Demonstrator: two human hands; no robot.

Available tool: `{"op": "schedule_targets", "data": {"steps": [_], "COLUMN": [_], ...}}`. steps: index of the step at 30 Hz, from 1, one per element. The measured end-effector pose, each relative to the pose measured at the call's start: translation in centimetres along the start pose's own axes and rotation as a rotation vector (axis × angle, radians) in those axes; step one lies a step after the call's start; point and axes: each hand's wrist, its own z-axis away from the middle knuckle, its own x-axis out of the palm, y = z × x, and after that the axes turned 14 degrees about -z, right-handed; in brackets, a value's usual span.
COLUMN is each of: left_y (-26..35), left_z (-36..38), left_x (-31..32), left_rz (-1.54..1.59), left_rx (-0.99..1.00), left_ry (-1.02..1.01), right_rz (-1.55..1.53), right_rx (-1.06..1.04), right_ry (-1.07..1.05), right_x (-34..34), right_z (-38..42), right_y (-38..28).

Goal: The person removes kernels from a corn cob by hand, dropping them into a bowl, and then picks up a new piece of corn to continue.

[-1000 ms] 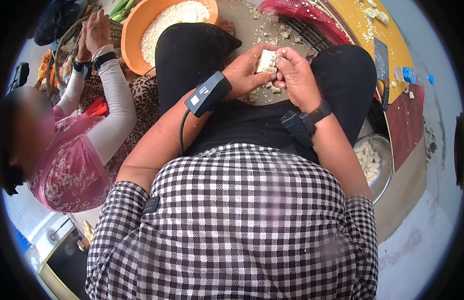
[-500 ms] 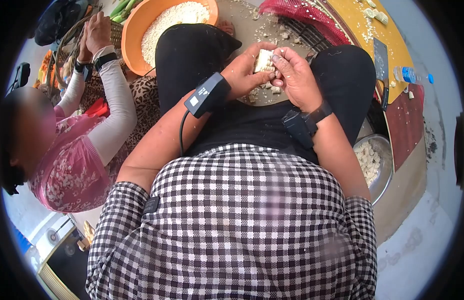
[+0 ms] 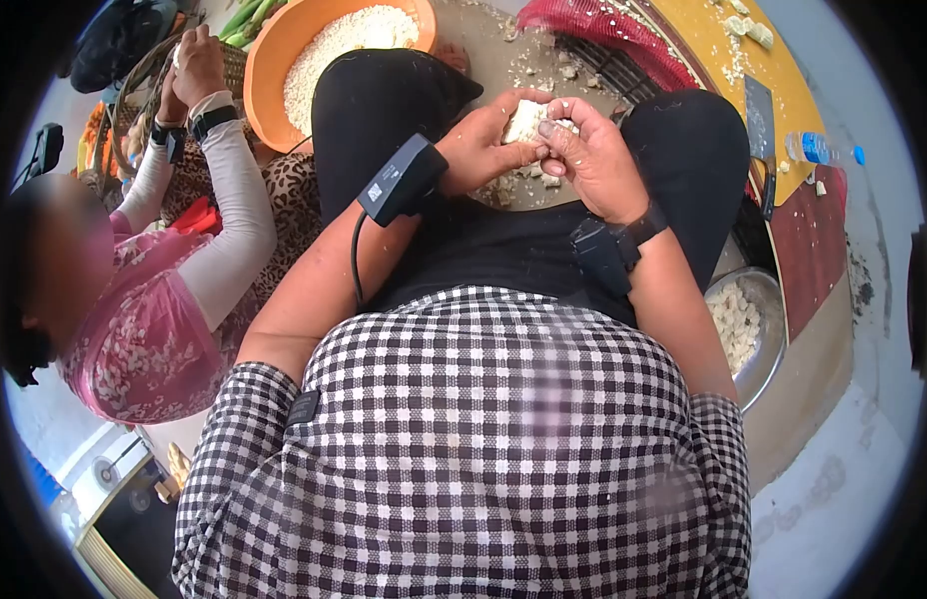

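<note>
My left hand (image 3: 478, 150) is wrapped round a short piece of pale corn cob (image 3: 524, 121), held between my knees. Against the right end of the cob, my right hand (image 3: 600, 168) is closed, with its thumb bent over and its fingers curled; they hide part of the cob. Loose kernels and crumbs lie on the floor below my hands. An orange basin (image 3: 267, 90) of white kernels (image 3: 359, 42) stands beyond my left knee.
At right, a cleaver (image 3: 760, 125) and a water bottle (image 3: 825, 150) lie by a yellow board (image 3: 691, 22). A metal bowl (image 3: 775, 344) holds cob pieces. A red mesh bag (image 3: 583, 18) lies ahead. On my left sits a co-worker (image 3: 149, 329), hands raised near a basket (image 3: 232, 68).
My left wrist has turned slightly, and the cob has turned in my grip. My right thumb has shifted a little down and left. The co-worker's hands have moved slightly.
</note>
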Motion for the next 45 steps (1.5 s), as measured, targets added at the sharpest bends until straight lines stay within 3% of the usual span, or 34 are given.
{"op": "schedule_targets", "data": {"steps": [5, 17, 20, 23, 29, 35, 41, 42, 45], "left_y": [-0.9, 0.1, -0.2, -0.6, -0.7, -0.6, -0.3, 0.8, -0.6], "left_z": [-0.1, 0.1, 0.1, -0.3, -0.7, -0.8, -0.9, -0.8, -1.2], "left_x": [-0.2, -0.3, -0.4, 0.3, 1.0, 1.2, 1.7, 1.7, 1.4], "left_rz": [-0.084, 0.047, 0.099, 0.063, -0.408, -0.509, -0.343, -0.161, -0.281], "left_rx": [0.038, -0.129, -0.098, -0.002, -0.04, -0.018, 0.004, -0.063, 0.001], "left_ry": [-0.014, -0.077, -0.076, 0.062, 0.292, 0.278, 0.24, 0.171, 0.185], "right_rz": [-0.046, -0.052, -0.072, -0.002, 0.237, 0.189, 0.189, 0.2, 0.219], "right_rx": [0.033, 0.018, -0.009, -0.062, -0.174, -0.116, -0.076, -0.075, -0.141], "right_ry": [0.016, 0.018, 0.013, 0.052, 0.144, 0.148, 0.139, 0.156, 0.189], "right_x": [-0.1, 0.1, 0.0, 0.2, -0.3, -0.7, -1.4, -1.4, -1.8], "right_z": [0.0, -0.1, -0.1, -0.1, -0.2, 0.1, 0.0, 0.2, 0.1], "right_y": [0.0, 0.3, 0.3, 0.3, 0.6, 0.3, 0.0, 0.2, 0.5]}}
